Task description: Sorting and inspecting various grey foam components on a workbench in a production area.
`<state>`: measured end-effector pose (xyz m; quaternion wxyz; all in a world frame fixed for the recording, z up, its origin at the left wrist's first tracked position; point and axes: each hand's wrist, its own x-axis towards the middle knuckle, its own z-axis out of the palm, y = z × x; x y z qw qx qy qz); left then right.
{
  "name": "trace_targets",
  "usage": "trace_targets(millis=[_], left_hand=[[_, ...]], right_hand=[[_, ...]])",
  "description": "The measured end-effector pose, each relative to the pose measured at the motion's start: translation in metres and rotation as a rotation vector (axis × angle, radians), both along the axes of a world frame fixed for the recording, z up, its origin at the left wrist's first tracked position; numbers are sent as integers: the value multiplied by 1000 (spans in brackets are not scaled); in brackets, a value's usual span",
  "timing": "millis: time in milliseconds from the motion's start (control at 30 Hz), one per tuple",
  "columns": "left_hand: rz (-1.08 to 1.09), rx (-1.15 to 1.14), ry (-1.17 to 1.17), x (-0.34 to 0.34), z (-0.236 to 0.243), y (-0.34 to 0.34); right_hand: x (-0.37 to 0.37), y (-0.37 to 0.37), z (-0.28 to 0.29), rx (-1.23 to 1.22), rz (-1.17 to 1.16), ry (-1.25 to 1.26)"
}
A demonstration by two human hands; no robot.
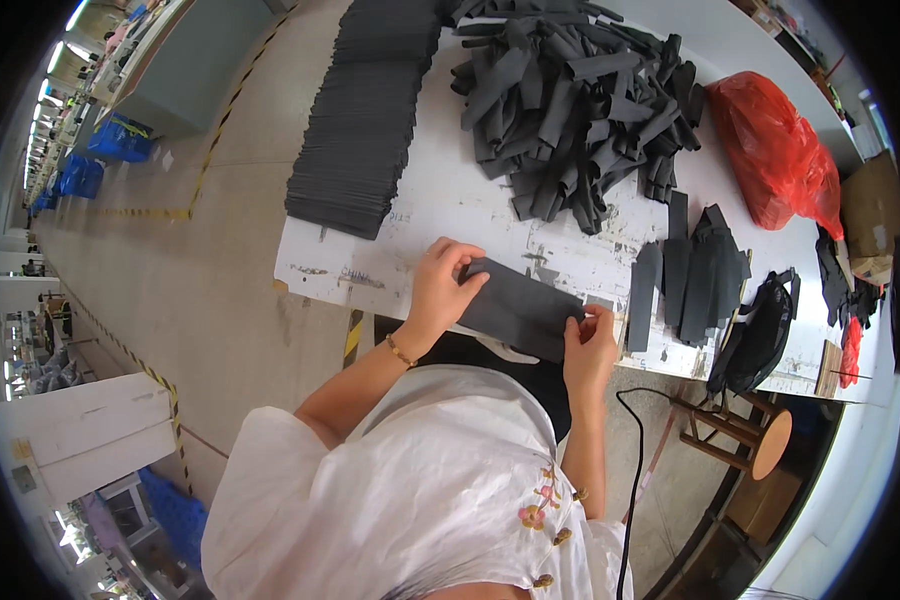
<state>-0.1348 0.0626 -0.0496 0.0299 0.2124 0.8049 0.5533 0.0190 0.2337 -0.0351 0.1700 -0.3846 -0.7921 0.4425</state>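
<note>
A dark grey fabric strip [523,308] is stretched between my two hands at the near edge of the white table [430,190]. My left hand [444,287] pinches its left end, thumb on top. At its right end, my right hand [588,345] grips the corner between thumb and fingers. Beyond my left hand lies a long, neat row of stacked dark strips [360,120]. A loose heap of similar strips [580,110] covers the far middle of the table. Several flat strips [705,270] lie to the right of my right hand.
A red plastic bag [770,150] sits at the right back, near a cardboard box [870,215]. A black bag [760,335] rests at the table's right front edge. Below stands a wooden stool [770,445], with a black cable [640,450] hanging nearby.
</note>
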Motion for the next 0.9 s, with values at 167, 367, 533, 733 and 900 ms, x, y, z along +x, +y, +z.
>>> trace_targets(millis=[167,367,533,733,900], left_hand=[[110,177,48,-65,11,18],[290,306,220,-187,16,83],[185,-101,466,-225,3,111],[154,401,-80,-207,20,105],[15,690,-568,-168,23,80]], right_hand=[[22,37,-15,271,-115,-81],[23,86,-45,844,-62,-336],[10,90,-41,828,165,-614],[26,98,-51,858,242,-446],[19,94,-24,764,21,-130]])
